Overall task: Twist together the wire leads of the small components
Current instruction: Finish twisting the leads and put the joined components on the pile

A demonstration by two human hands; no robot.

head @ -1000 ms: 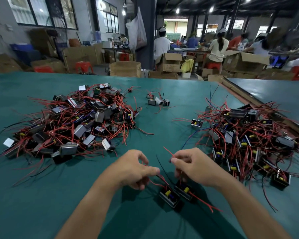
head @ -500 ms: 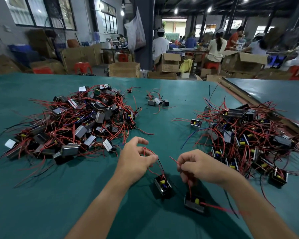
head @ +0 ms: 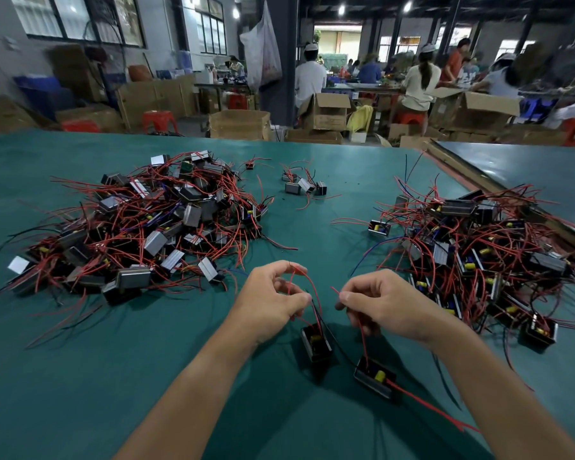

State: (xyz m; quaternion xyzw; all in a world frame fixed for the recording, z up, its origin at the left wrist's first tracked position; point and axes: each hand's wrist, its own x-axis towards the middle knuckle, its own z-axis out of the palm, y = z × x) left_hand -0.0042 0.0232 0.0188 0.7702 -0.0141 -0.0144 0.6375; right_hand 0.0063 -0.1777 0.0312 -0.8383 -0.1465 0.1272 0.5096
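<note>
Left hand [head: 273, 300] pinches looped red lead [head: 307, 280] of first component [head: 316, 341]. Right hand [head: 382, 303] pinches taut red lead [head: 362, 333] of second component [head: 374, 376], just right of first. Both near centre, over green surface [head: 113, 376], between left pile [head: 140, 227] and right pile [head: 478, 254].

left component [head: 316, 345] and right component [head: 374, 380] — small, black, just apart — red leads [head: 313, 292] upward

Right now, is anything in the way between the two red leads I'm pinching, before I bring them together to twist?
Nothing visible does. The left hand pinches one red lead, the right hand the other lead; only bare table shows in the gap between them.
</note>
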